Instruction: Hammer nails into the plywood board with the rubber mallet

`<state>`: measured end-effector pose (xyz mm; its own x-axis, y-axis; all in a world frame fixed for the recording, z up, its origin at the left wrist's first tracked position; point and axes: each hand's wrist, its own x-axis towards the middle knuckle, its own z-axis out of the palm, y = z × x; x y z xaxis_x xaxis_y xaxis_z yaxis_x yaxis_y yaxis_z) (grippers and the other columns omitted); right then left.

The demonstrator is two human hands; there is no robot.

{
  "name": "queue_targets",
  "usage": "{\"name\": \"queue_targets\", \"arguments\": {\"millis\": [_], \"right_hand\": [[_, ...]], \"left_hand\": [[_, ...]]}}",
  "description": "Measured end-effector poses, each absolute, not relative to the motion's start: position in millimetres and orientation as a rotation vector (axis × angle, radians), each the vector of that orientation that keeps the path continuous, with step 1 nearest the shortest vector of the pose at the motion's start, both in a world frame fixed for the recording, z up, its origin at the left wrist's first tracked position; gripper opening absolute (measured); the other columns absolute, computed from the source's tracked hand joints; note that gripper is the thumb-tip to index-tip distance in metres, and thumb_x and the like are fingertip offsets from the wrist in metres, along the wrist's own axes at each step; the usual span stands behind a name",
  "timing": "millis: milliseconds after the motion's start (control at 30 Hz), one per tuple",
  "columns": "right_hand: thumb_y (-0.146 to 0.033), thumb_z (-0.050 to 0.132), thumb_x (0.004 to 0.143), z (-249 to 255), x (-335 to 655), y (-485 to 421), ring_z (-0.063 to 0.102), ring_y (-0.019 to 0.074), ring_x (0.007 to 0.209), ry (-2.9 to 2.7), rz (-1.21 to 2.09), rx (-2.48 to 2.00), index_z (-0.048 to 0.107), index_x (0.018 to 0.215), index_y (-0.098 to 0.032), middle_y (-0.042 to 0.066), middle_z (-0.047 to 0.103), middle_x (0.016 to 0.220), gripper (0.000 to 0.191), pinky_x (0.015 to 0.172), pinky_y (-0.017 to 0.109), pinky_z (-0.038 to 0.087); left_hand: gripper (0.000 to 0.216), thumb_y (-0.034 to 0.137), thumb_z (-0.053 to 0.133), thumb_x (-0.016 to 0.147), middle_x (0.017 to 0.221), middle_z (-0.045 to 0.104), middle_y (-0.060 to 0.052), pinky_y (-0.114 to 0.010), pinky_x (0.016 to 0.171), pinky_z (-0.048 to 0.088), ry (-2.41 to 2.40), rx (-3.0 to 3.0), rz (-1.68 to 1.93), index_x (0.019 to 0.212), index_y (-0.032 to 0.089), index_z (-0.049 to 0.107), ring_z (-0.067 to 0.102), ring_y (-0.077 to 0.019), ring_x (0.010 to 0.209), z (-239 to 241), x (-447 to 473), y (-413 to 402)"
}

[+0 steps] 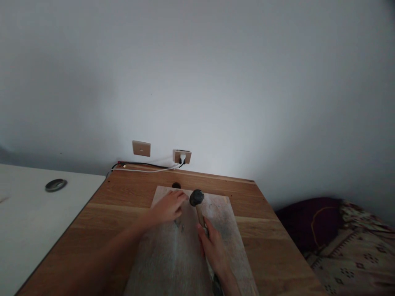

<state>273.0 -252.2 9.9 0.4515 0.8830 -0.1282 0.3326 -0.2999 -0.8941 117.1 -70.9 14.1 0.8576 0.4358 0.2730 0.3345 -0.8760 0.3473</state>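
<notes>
A grey weathered board (225, 230) lies on a brown wooden table (123, 205). My right hand (214, 246) is wrapped round the wooden handle of a hammer (197, 201), whose dark head rests low over the far part of the board. My left hand (169, 207) lies on the board just left of the hammer head, fingers bent and pressed down near the board's far edge. Whether the left fingers pinch anything small is too dim to tell.
A white table (31, 213) stands to the left with a dark round dish (56, 185) on it. Wall sockets (182, 156) with plugged cables (142, 168) sit behind the wooden table. A patterned bed cover (352, 255) lies at the right.
</notes>
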Motion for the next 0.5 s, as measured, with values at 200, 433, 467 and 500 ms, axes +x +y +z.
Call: {"name": "queue_targets", "arguments": {"millis": [200, 433, 467, 500], "right_hand": [[-0.076, 0.050, 0.089, 7.7, 271.7, -261.8, 0.044, 0.0161, 0.040, -0.947, 0.851, -1.802, 0.064, 0.122, -0.012, -0.006, 0.047, 0.051, 0.073, 0.039, 0.028, 0.038], [-0.078, 0.052, 0.088, -3.9, 278.2, -271.6, 0.046, 0.0158, 0.040, -0.891, 0.805, -1.827, 0.064, 0.123, -0.016, -0.006, 0.050, 0.051, 0.072, 0.038, 0.027, 0.038], [-0.077, 0.053, 0.087, -4.4, 278.6, -272.2, 0.047, 0.0159, 0.040, -0.880, 0.802, -1.826, 0.065, 0.122, -0.017, -0.006, 0.051, 0.052, 0.071, 0.039, 0.027, 0.039], [-0.077, 0.053, 0.087, -4.5, 278.6, -272.5, 0.047, 0.0158, 0.040, -0.875, 0.804, -1.823, 0.065, 0.121, -0.017, -0.005, 0.051, 0.052, 0.070, 0.038, 0.027, 0.039]], "left_hand": [[0.018, 0.009, 0.059, 0.092, 0.083, 0.072, -0.007, -0.033, 0.078, 0.046, 0.064, 3.254, 0.403, 0.105, 0.019, 0.068, 0.065, -0.0219, 0.084, 5.7, 76.1, -106.5], [0.012, 0.016, 0.063, 0.094, 0.089, 0.074, -0.005, -0.033, 0.084, 0.047, 0.369, 2.943, 0.573, 0.099, 0.022, 0.072, 0.067, -0.0213, 0.088, 0.5, 94.4, -87.5], [0.013, 0.016, 0.064, 0.093, 0.094, 0.075, -0.005, -0.033, 0.085, 0.048, 0.522, 2.810, 0.606, 0.100, 0.021, 0.073, 0.068, -0.0217, 0.092, 0.6, 101.3, -80.3], [0.015, 0.015, 0.064, 0.092, 0.098, 0.076, -0.006, -0.032, 0.086, 0.048, 0.658, 2.674, 0.630, 0.101, 0.021, 0.074, 0.068, -0.0221, 0.095, 0.2, 108.4, -73.8]]}}
